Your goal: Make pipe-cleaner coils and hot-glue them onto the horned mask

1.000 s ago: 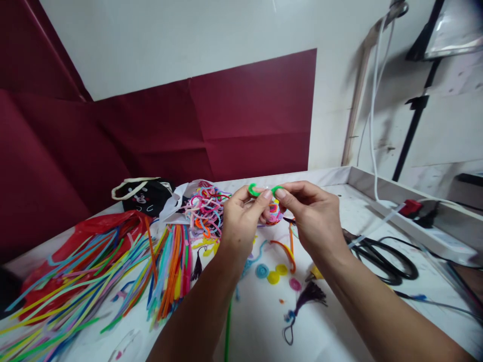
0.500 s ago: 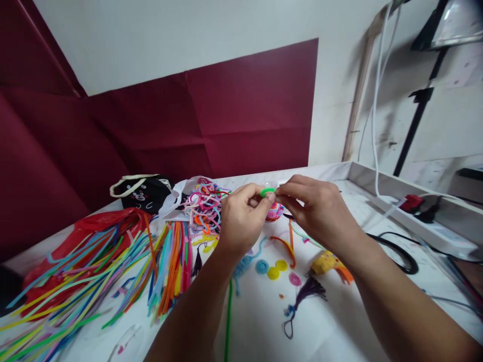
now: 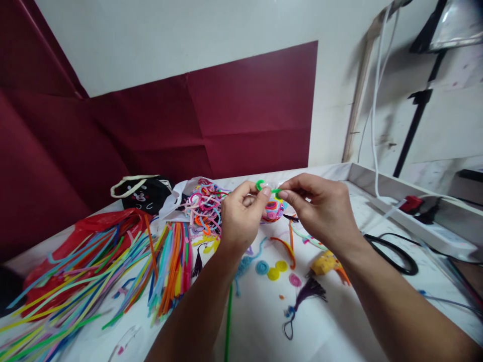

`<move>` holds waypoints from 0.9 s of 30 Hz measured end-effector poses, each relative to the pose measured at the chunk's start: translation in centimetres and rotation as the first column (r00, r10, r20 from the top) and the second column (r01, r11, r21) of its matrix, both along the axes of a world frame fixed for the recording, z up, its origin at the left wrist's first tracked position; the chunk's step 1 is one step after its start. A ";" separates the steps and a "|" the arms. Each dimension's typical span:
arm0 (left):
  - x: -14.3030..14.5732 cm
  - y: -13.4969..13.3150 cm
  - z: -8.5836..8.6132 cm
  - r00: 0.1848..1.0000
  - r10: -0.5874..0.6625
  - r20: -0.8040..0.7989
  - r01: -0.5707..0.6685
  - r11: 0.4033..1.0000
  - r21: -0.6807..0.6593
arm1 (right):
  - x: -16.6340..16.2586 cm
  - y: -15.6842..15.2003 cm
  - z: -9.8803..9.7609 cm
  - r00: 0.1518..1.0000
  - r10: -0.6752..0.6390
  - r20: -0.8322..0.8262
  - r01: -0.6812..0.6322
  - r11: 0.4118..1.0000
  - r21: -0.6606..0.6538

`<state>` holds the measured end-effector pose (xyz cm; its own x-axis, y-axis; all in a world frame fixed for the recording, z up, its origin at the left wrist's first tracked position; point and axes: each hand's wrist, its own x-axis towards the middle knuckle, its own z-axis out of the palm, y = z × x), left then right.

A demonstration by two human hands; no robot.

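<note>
Lighting and picture quality: bright, even indoor light, wide-angle view.

Soft light from the upper right; a lamp head (image 3: 449, 25) glares pale in the upper right corner. Faint shadows under the forearms on the white table (image 3: 264, 322). Straight edges bow toward the frame borders; lower left corner slightly smeared, centre sharp.

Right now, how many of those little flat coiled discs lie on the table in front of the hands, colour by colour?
Blue coiled disc: 1
Yellow coiled discs: 2
Pink coiled disc: 1
Total: 4

Both hands, left hand and right hand, pinch a green pipe cleaner above them.
</note>
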<state>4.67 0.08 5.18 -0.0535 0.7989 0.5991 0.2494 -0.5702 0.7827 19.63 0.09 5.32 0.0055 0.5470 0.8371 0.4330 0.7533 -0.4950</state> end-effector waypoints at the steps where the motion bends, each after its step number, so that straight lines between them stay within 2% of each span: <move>1: 0.1 0.0 0.0 0.999 -0.025 0.036 0.025 1.000 -0.012 | -0.2 0.0 -0.1 0.998 0.018 -0.068 -0.020 0.999 -0.028; 6: 0.7 0.0 -0.3 0.970 -0.133 0.201 0.141 0.990 -0.025 | -1.4 0.0 -0.4 0.925 0.119 -0.360 -0.173 0.977 -0.123; 10: 1.0 0.2 -0.7 0.951 -0.171 0.259 0.181 0.983 -0.013 | -2.2 0.2 -0.7 0.803 0.156 -0.576 -0.310 0.934 -0.179; 13: 0.7 0.4 -0.6 0.959 -0.140 0.246 0.147 0.989 -0.011 | -2.2 0.4 -0.7 0.770 0.193 -0.608 -0.398 0.890 -0.222; 15: 0.4 0.3 -0.4 0.980 -0.083 0.179 0.086 0.996 -0.010 | -1.8 0.7 -0.8 0.801 0.245 -0.546 -0.437 0.863 -0.254; 17: 0.0 0.3 -0.2 0.998 -0.015 0.066 0.015 1.000 0.006 | -1.3 0.9 -0.8 0.859 0.271 -0.435 -0.409 0.874 -0.263; 19: -0.3 0.2 -0.1 0.997 0.050 -0.050 -0.048 0.998 0.052 | -0.7 0.9 -0.8 0.940 0.224 -0.257 -0.283 0.933 -0.223; 21: -0.3 0.2 -0.2 0.984 0.110 -0.138 -0.094 0.989 0.118 | -0.2 0.8 -0.6 0.995 0.095 -0.033 -0.098 0.989 -0.113; 24: -0.2 0.2 -0.5 0.958 0.174 -0.228 -0.129 0.971 0.202 | 0.2 0.4 -0.2 0.967 -0.099 0.234 0.089 0.994 0.056; 27: 0.0 0.1 -0.5 0.935 0.214 -0.282 -0.142 0.956 0.256 | 0.4 0.1 0.1 0.921 -0.166 0.353 0.136 0.985 0.109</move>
<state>4.62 0.16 4.70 0.0312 0.6328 0.7737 0.5680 -0.6482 0.5072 20.01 0.16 5.38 -0.2266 0.4943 0.8392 0.6824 0.6954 -0.2254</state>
